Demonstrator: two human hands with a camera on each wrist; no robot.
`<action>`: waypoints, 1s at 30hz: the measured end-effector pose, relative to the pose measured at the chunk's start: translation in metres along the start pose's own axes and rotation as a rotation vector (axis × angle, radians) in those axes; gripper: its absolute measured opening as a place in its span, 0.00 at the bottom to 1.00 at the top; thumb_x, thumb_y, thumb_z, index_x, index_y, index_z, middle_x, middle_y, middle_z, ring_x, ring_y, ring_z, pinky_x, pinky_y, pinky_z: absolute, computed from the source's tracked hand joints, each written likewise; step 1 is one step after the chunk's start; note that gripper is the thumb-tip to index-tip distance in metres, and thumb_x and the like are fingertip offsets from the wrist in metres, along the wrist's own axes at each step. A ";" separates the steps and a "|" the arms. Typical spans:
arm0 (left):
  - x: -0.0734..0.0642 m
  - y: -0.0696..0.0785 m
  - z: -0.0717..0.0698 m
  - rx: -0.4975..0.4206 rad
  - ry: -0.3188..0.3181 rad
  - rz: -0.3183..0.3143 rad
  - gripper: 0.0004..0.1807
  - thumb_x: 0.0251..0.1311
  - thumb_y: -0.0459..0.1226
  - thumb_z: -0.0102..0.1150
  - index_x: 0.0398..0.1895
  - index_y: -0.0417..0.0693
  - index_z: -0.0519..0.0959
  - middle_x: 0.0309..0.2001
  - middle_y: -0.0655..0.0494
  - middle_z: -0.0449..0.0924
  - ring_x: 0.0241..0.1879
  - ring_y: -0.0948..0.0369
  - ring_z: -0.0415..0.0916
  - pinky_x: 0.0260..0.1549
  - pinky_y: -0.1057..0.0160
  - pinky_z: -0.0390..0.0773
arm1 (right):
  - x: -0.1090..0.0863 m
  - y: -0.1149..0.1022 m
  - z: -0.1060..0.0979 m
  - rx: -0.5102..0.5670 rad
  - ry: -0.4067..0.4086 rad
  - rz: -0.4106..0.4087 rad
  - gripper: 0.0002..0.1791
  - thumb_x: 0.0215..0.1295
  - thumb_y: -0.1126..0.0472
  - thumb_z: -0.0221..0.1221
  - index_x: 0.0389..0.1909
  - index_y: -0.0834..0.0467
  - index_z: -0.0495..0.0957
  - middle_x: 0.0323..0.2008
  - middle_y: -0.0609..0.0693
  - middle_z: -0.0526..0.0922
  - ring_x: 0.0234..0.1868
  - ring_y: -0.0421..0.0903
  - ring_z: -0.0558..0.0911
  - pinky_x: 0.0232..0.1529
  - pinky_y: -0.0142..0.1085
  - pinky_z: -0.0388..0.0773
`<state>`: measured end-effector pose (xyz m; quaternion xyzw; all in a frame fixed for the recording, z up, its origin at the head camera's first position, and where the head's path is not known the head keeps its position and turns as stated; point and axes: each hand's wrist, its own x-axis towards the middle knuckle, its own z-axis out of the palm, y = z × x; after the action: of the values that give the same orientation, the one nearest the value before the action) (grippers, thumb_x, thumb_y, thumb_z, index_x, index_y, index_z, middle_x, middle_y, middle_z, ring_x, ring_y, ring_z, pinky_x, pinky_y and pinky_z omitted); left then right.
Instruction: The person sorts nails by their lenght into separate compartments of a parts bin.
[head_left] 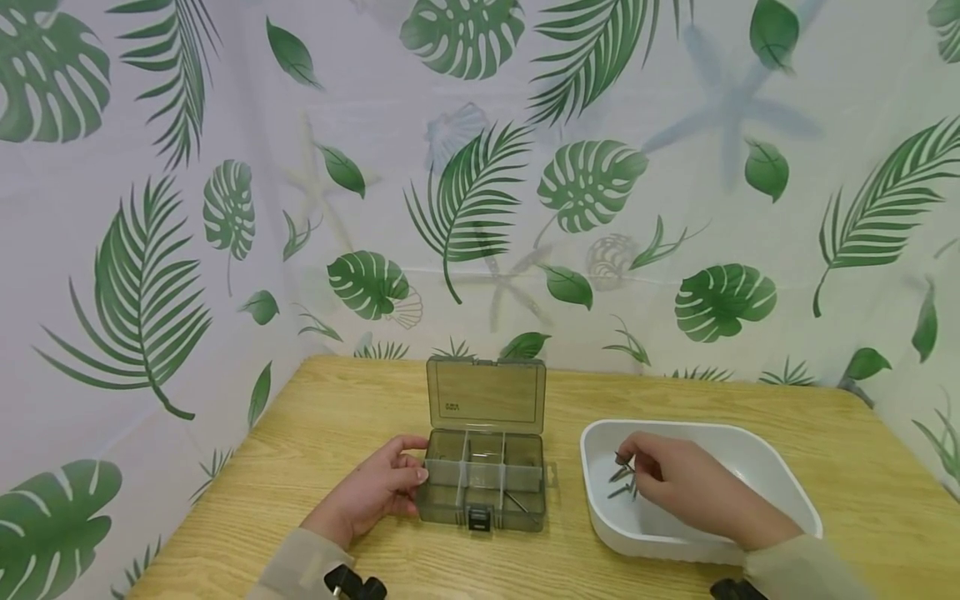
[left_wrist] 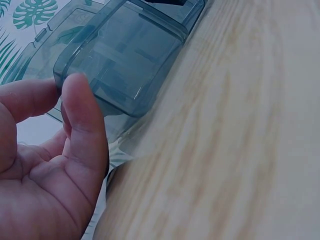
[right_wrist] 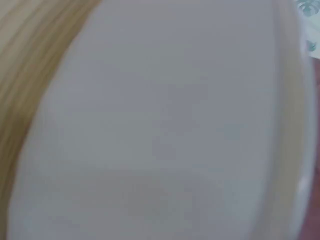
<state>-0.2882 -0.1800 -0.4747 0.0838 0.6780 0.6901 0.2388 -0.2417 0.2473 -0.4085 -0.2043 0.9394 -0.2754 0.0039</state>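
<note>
A translucent grey compartment box (head_left: 482,518) stands on the table with its lid (head_left: 487,396) raised at the back. My left hand (head_left: 382,482) holds the box's left side; in the left wrist view its thumb (left_wrist: 80,100) lies at the box's corner. One long thin screw (head_left: 519,503) lies slanted in the front right compartment. Over the left part of a white tray, my right hand (head_left: 675,477) pinches a small dark screw, mostly hidden by the fingers. Beneath it, several loose screws (head_left: 621,490) lie on the tray floor. The right hand is not visible in the right wrist view.
The white tray (head_left: 697,429) stands right of the box, with a gap of wooden table (head_left: 562,558) between them. A leaf-printed cloth (head_left: 480,200) hangs behind the table and along its sides. The box's black latch (head_left: 478,518) faces the front.
</note>
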 end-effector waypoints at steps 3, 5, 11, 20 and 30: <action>0.000 0.001 0.001 0.003 -0.003 0.000 0.33 0.72 0.36 0.58 0.75 0.43 0.57 0.39 0.51 0.70 0.29 0.60 0.69 0.28 0.61 0.82 | 0.002 -0.012 0.000 0.028 -0.007 -0.027 0.10 0.69 0.67 0.57 0.46 0.51 0.81 0.26 0.39 0.73 0.28 0.35 0.71 0.29 0.32 0.71; 0.000 0.002 0.001 0.005 -0.004 0.000 0.33 0.72 0.36 0.58 0.75 0.43 0.57 0.39 0.51 0.70 0.29 0.60 0.69 0.28 0.60 0.82 | 0.004 -0.019 0.000 0.043 -0.014 -0.045 0.10 0.70 0.66 0.57 0.47 0.51 0.80 0.26 0.39 0.74 0.27 0.35 0.71 0.29 0.33 0.72; 0.000 0.001 0.001 0.007 -0.002 -0.001 0.33 0.72 0.36 0.58 0.75 0.43 0.57 0.39 0.51 0.70 0.29 0.60 0.69 0.28 0.60 0.82 | 0.011 -0.031 0.008 0.069 -0.025 -0.079 0.11 0.72 0.66 0.56 0.48 0.48 0.80 0.26 0.38 0.74 0.26 0.36 0.72 0.31 0.33 0.73; -0.003 0.005 0.004 0.006 -0.010 0.003 0.33 0.72 0.35 0.58 0.75 0.42 0.56 0.39 0.51 0.70 0.29 0.61 0.69 0.28 0.61 0.81 | 0.026 -0.058 0.021 0.063 -0.057 -0.102 0.12 0.71 0.66 0.56 0.50 0.49 0.80 0.26 0.37 0.75 0.25 0.36 0.72 0.29 0.34 0.73; -0.003 0.005 0.004 0.012 -0.009 0.007 0.32 0.73 0.35 0.57 0.75 0.41 0.56 0.39 0.51 0.70 0.29 0.60 0.69 0.28 0.60 0.81 | 0.044 -0.079 0.035 0.074 -0.094 -0.103 0.13 0.71 0.67 0.56 0.51 0.52 0.81 0.25 0.39 0.75 0.21 0.37 0.67 0.27 0.36 0.70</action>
<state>-0.2848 -0.1777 -0.4690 0.0907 0.6807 0.6865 0.2390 -0.2480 0.1524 -0.3925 -0.2648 0.9156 -0.2997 0.0415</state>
